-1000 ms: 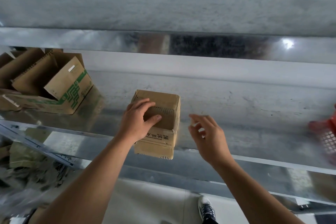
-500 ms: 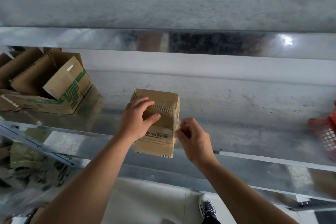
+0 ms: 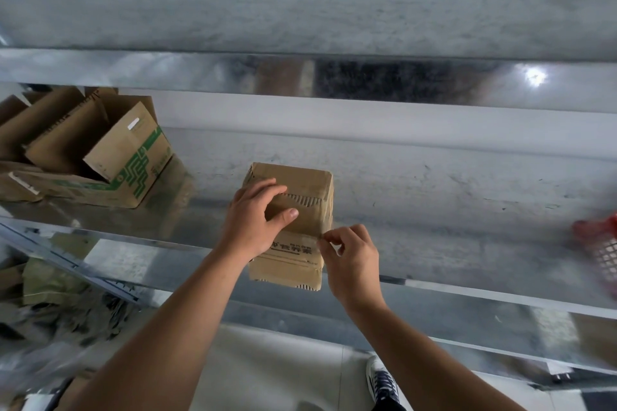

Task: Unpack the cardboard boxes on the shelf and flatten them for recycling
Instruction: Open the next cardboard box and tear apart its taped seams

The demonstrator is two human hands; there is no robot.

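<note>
Small cardboard box (image 3: pixel 293 227) on metal shelf (image 3: pixel 467 243), front edge. Left hand (image 3: pixel 253 220) spread over its top, fingers (image 3: pixel 267 187) and thumb clamping it. Right hand (image 3: pixel 350 257) fingers pinched at the box's right edge; what they hold is unclear. Open boxes (image 3: pixel 100 157) well left.

The small box (image 3: pixel 293 227) under my hands is plain brown cardboard with dark print. The open box (image 3: pixel 133 170) carries a green maze-like pattern, and the basket (image 3: pixel 601 250) is red with white mesh.
</note>
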